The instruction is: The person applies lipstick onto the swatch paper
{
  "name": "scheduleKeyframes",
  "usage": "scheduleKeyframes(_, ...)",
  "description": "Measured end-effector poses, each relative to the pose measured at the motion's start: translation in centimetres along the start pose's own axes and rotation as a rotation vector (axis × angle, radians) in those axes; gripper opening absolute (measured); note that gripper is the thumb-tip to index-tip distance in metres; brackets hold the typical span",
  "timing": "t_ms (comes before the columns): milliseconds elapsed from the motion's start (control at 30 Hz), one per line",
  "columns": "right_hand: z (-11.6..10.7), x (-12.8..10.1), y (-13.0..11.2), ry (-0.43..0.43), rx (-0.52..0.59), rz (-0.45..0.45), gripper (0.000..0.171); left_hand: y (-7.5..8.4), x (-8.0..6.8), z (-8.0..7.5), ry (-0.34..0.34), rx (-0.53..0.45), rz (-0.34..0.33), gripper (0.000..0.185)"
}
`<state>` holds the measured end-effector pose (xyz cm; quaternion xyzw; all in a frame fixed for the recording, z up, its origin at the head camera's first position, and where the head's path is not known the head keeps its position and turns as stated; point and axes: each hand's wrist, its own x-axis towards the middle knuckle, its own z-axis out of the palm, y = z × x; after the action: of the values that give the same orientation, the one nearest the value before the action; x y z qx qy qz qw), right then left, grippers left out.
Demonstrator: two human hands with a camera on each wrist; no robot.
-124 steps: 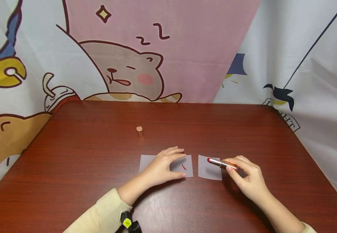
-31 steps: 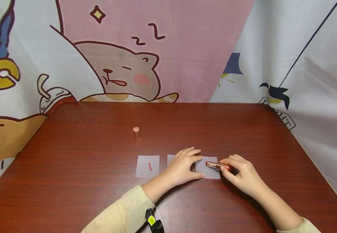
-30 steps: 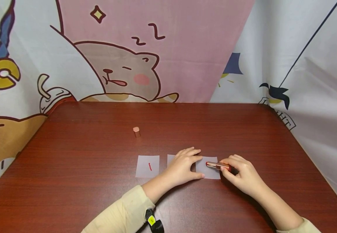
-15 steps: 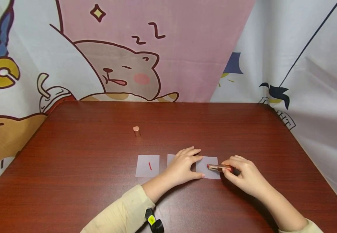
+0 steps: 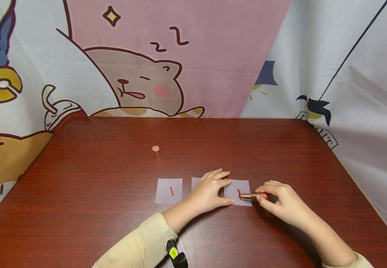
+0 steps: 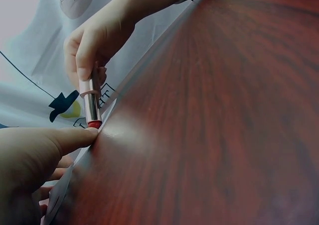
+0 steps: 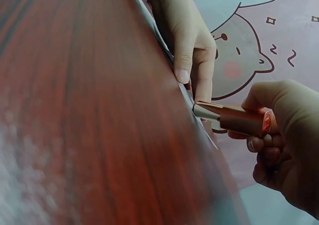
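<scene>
Three small pale paper squares lie in a row near the front of the brown table (image 5: 113, 208). The left square (image 5: 168, 190) bears a red stroke. My left hand (image 5: 210, 191) lies flat with straight fingers over the middle square (image 5: 194, 183) and the left edge of the right square (image 5: 243, 186). My right hand (image 5: 280, 201) grips an open rose-gold lipstick (image 5: 251, 195) (image 6: 91, 103) (image 7: 232, 118), its red tip down on the right square beside a fresh red mark (image 5: 238, 192).
The lipstick's rose-gold cap (image 5: 156, 151) stands upright further back on the table, left of centre. A cartoon-printed cloth (image 5: 180, 56) hangs around the back and both sides of the table.
The lipstick tip has been drawn toward me across the right square, leaving a short red mark. Earlier, my left hand shifted from the first marked square to the other two.
</scene>
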<state>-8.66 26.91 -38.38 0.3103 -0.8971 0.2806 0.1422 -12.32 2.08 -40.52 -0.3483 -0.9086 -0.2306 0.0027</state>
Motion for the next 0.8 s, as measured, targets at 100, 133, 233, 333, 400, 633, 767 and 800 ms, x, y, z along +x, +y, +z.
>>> scheduleKeyframes(100,0.0,0.0,0.0,-0.003,0.015,-0.008,0.023,0.0,0.0,0.0,-0.004,-0.006,-0.001,0.062)
scheduleKeyframes(133,-0.1,0.0,0.0,-0.003,0.019,-0.011,0.023,0.0,0.0,-0.1,-0.005,-0.006,-0.001,0.062)
scheduleKeyframes(233,-0.1,0.0,0.1,-0.004,0.036,-0.017,0.025,0.0,0.0,-0.1,-0.005,-0.008,-0.004,0.062)
scheduleKeyframes(333,0.0,-0.1,0.2,-0.008,0.053,-0.001,0.026,0.0,0.0,-0.1,-0.004,-0.007,-0.007,0.061)
scheduleKeyframes(400,0.0,-0.2,0.3,-0.017,0.073,0.026,0.026,0.0,0.0,0.0,-0.005,-0.009,-0.012,0.061)
scheduleKeyframes(633,0.3,-0.7,1.1,-0.027,0.201,0.167,0.025,-0.1,0.0,0.1,0.003,0.009,-0.002,0.061)
scheduleKeyframes(767,0.4,-0.8,1.4,-0.007,0.216,0.199,0.024,-0.2,0.0,0.2,0.007,-0.001,0.001,0.062)
scheduleKeyframes(800,0.4,-0.8,1.5,-0.003,0.219,0.203,0.023,-0.2,0.0,0.2,0.007,-0.002,0.000,0.063)
